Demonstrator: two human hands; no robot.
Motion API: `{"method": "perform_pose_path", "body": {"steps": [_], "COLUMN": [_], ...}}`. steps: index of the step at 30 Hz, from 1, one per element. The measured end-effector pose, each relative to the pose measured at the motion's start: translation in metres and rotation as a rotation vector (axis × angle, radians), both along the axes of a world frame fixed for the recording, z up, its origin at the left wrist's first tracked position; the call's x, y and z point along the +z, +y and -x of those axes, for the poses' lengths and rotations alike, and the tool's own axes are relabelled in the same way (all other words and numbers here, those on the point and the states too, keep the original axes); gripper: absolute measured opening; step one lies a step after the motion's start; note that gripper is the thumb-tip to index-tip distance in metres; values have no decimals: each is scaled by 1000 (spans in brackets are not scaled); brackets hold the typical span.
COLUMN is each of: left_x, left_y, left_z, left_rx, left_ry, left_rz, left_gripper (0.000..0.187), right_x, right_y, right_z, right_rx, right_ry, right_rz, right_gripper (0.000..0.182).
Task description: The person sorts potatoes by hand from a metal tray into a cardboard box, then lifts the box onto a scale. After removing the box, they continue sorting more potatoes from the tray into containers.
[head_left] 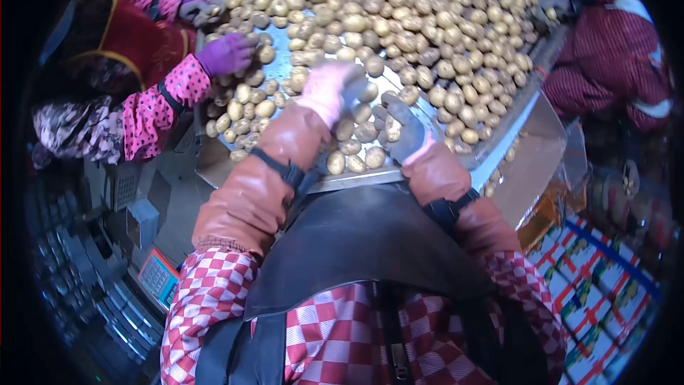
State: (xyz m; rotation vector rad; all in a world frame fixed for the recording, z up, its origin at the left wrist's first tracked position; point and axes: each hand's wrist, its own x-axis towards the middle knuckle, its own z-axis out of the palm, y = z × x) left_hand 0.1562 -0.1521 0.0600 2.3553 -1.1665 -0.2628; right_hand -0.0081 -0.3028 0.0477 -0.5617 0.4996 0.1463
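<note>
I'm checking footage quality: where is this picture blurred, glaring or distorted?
Head view: the left hand is motion-blurred, the right hand crisper; head view: bright bluish-white patches on the work surface; head view: fisheye bending, dark corners.

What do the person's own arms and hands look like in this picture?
The left hand, blurred, and the right hand wear grey-and-pink gloves. Shiny, wrinkled brown oversleeves cover the lower arms, each crossed by a black strap. Nearer the body, checked sleeves in red and white show.
</note>
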Motion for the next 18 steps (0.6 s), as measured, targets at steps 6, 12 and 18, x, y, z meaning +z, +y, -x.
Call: {"method": "perform_pose_path", "body": {"steps": [6,12,18], "left_x": [-25,-28,-46], "left_y": [74,97,22], "left_z": [10,38,63], "left_rx": [172,610,-332], "left_ry": [-294,-298,-336], "left_rz": [-202,-491,-165], "left_gripper": [56,46,66], "right_x": [-32,19,-20], "right_y": [-87,-176,-107], "right_z": [94,205,86], "right_rx": [-151,-434,253], "right_ry": [-19,680,804], "right_rz": [-211,887,1930], "right_gripper": [36,39,70]}}
